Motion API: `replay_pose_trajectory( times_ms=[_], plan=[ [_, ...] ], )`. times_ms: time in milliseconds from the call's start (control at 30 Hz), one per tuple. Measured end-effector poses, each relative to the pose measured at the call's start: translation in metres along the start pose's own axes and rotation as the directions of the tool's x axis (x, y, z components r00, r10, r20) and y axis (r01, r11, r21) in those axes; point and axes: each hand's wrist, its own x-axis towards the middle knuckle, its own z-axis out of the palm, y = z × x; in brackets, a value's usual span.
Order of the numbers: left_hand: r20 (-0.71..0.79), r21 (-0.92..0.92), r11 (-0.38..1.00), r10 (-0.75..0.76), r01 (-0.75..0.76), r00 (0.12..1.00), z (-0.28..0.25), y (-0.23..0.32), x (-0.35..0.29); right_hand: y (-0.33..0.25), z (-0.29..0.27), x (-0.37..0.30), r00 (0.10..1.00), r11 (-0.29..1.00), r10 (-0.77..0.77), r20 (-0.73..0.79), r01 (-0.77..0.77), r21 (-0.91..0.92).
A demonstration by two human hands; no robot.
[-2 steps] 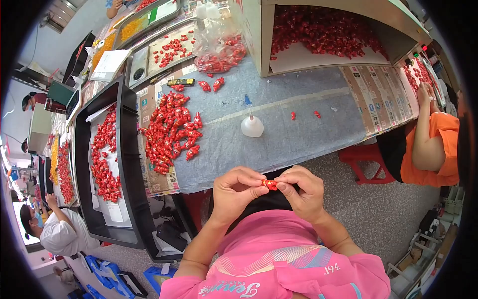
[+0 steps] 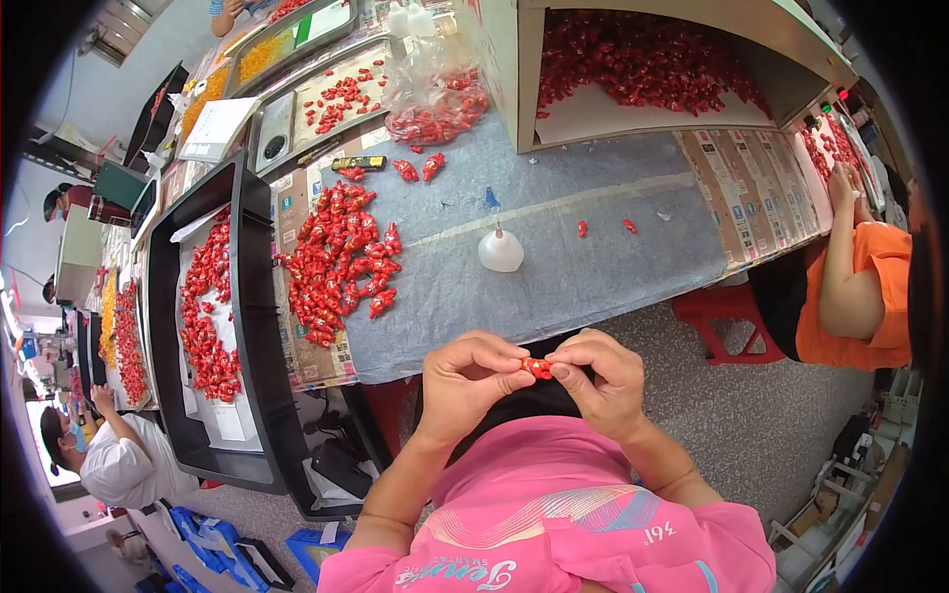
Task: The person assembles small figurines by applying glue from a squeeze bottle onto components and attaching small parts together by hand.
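Observation:
Between my two hands, just off the table's near edge, is a small red plastic figurine (image 2: 537, 368) with gold marks. My left hand (image 2: 469, 383) pinches its left end with thumb and forefinger. The fingertips of my right hand (image 2: 599, 378) grip its right end. A heap of similar red figurines (image 2: 336, 257) lies on the table to the left. Ahead of my hands stands a white squeeze bottle (image 2: 500, 251) with a thin needle tip pointing up. Two small red pieces (image 2: 582, 228) lie to its right.
A black tray (image 2: 259, 326) with red pieces stands at the left. A wooden shelf box (image 2: 643, 138) piled with dark red pieces is at the back, beside a plastic bag (image 2: 435, 121) of red pieces. A person in orange (image 2: 855, 296) works at the right, near a red stool (image 2: 727, 321).

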Motion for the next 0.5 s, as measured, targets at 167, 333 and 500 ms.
replay_pose_trajectory(
  times_ms=[167,333,500],
  plan=[
    [0.006,-0.017,0.997,-0.075,0.075,0.997,-0.001,0.0013,0.0024,-0.0011,-0.002,0.0027,1.0,1.0,-0.005,0.023,0.006,-0.003],
    [-0.018,0.014,0.996,-0.086,0.086,0.996,-0.0004,-0.0011,-0.0006,0.0,-0.0033,0.003,0.998,0.999,0.023,0.056,-0.024,0.023],
    [-0.023,0.03,0.995,-0.094,0.095,0.995,-0.001,-0.001,-0.0004,0.0034,-0.0036,0.004,0.994,0.997,0.064,0.083,-0.068,0.042]
  ],
)
